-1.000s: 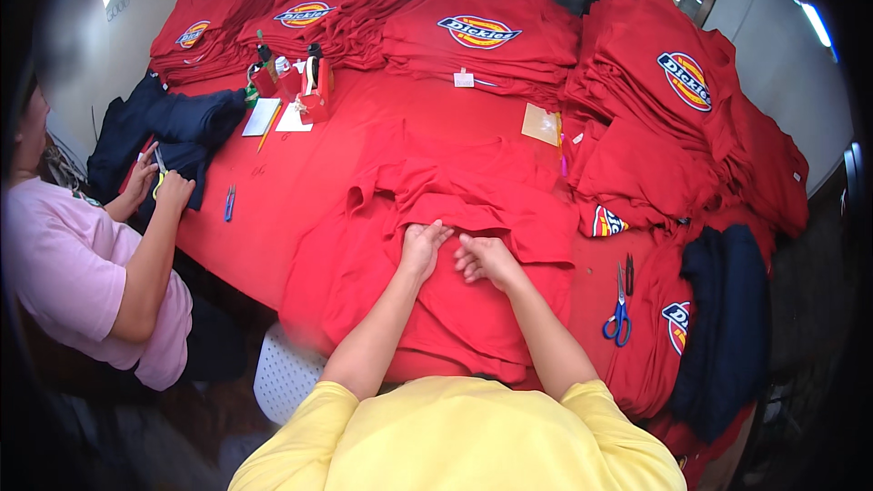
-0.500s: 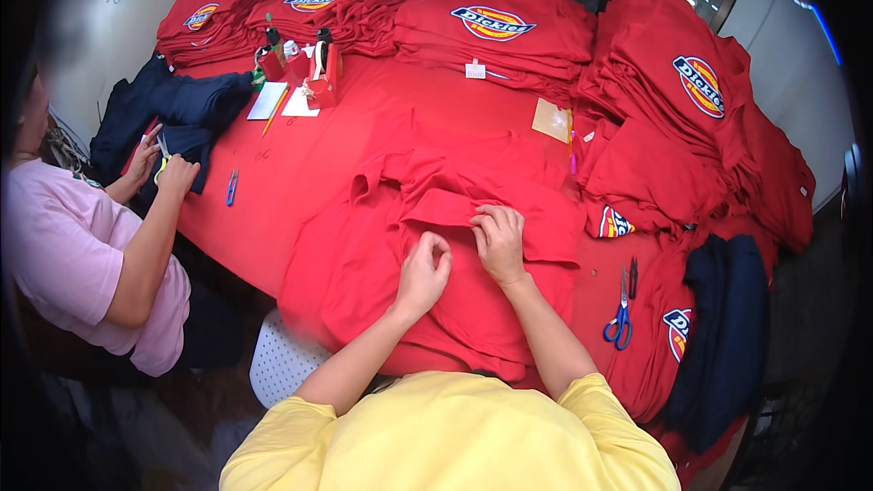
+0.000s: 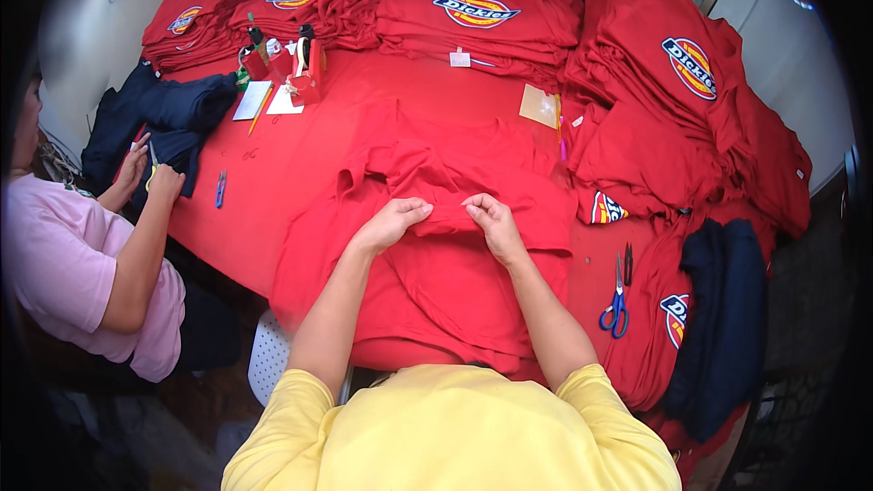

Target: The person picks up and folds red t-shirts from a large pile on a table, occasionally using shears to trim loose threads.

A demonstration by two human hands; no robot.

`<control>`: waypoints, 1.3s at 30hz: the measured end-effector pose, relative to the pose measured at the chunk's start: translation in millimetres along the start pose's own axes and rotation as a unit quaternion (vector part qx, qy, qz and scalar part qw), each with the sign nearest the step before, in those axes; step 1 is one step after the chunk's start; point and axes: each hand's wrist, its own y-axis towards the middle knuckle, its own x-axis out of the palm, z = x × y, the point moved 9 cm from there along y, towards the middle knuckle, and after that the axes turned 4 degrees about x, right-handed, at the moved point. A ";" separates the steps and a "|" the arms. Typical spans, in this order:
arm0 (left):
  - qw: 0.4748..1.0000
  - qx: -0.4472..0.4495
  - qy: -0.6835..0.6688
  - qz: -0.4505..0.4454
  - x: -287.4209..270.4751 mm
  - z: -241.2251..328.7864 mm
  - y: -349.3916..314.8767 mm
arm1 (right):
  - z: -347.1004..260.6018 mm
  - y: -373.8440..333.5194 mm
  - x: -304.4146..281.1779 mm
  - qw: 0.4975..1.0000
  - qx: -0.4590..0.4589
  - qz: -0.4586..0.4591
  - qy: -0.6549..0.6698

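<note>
A red T-shirt (image 3: 436, 282) lies spread and rumpled on the red-covered table in front of me. My left hand (image 3: 398, 221) pinches a folded edge of it between thumb and fingers. Just to the right, my right hand (image 3: 494, 225) pinches the same edge, and a short stretch of cloth runs between the two hands. The cloth around this edge is bunched and slightly raised. Blue-handled scissors (image 3: 616, 309) lie to the right of my right arm, beside a pair of small black thread snips (image 3: 628, 264).
Stacks of red shirts (image 3: 477, 18) with printed logos line the far side and the right. Dark folded garments (image 3: 718, 327) hang at the right edge. On the left, a person (image 3: 100, 264) in pink holds scissors over dark cloth. Blue snips (image 3: 221, 189) and a tape dispenser (image 3: 307, 77) lie beyond.
My left hand has moved up to the cloth edge and taken hold of it. My right hand has shifted slightly and pinches the edge too. The whole view has moved a little.
</note>
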 end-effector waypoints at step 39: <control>0.997 0.039 0.065 -0.002 -33.2 21.4 -22.7 | -43.3 -2.9 -0.5 0.965 0.020 -0.003 -0.261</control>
